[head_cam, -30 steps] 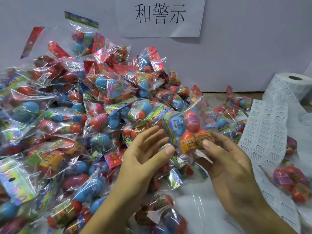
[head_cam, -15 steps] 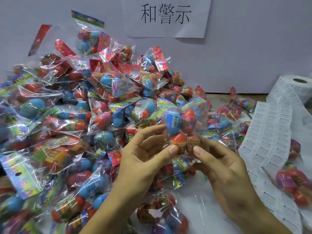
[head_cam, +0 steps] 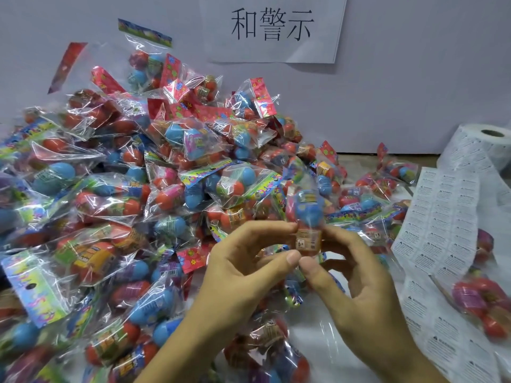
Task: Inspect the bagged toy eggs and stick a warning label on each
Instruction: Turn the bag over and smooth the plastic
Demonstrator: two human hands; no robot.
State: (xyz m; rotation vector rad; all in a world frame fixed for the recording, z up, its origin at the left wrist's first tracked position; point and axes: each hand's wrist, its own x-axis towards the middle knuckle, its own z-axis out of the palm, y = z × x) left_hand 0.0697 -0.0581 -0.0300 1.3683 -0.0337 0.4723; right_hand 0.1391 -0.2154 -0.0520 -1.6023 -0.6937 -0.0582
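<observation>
Bagged eggs [head_cam: 305,214] sit right between my hands, held up in front of the pile – left hand [head_cam: 243,261] and right hand [head_cam: 351,272] are both pinching the bottom of that one bag, thumbs nearly touching under an orange egg. Can't tell if a warning label is on it yet, the plastic is too blurry. Off to the right the label strip [head_cam: 439,225] trails from its roll [head_cam: 481,150], with a few bags [head_cam: 481,302] lying by it. Honestly I'd say we're early – the big heap [head_cam: 132,194] on the left looks like it's all waiting.
</observation>
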